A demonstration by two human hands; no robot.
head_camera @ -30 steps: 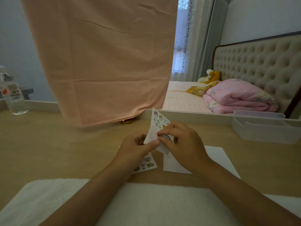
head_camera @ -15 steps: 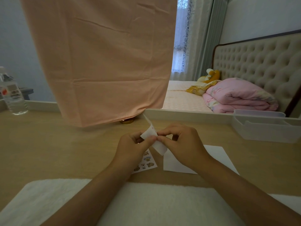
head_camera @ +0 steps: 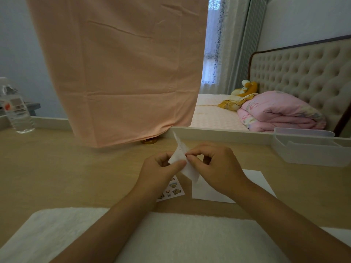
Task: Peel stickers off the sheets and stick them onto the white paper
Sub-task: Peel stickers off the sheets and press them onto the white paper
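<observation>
On the far left of the desk (head_camera: pixel 57 177) stands a clear plastic bottle (head_camera: pixel 18 111); how full it is cannot be told. The left hand (head_camera: pixel 161 171) pinches a sticker sheet (head_camera: pixel 179 155) raised off the desk, thumb on its blank back. Under that hand lies a second sheet (head_camera: pixel 173 190) with stickers on it. The right hand (head_camera: pixel 216 168) pinches the raised sheet's edge between thumb and forefinger, its other fingers (head_camera: pixel 209 158) curled, probably working a sticker loose. The white paper (head_camera: pixel 254 179) lies flat under the right wrist. Its visible part is bare, so sticking seems barely begun. At far right sits a translucent bin (head_camera: pixel 311 154), contents hidden.
</observation>
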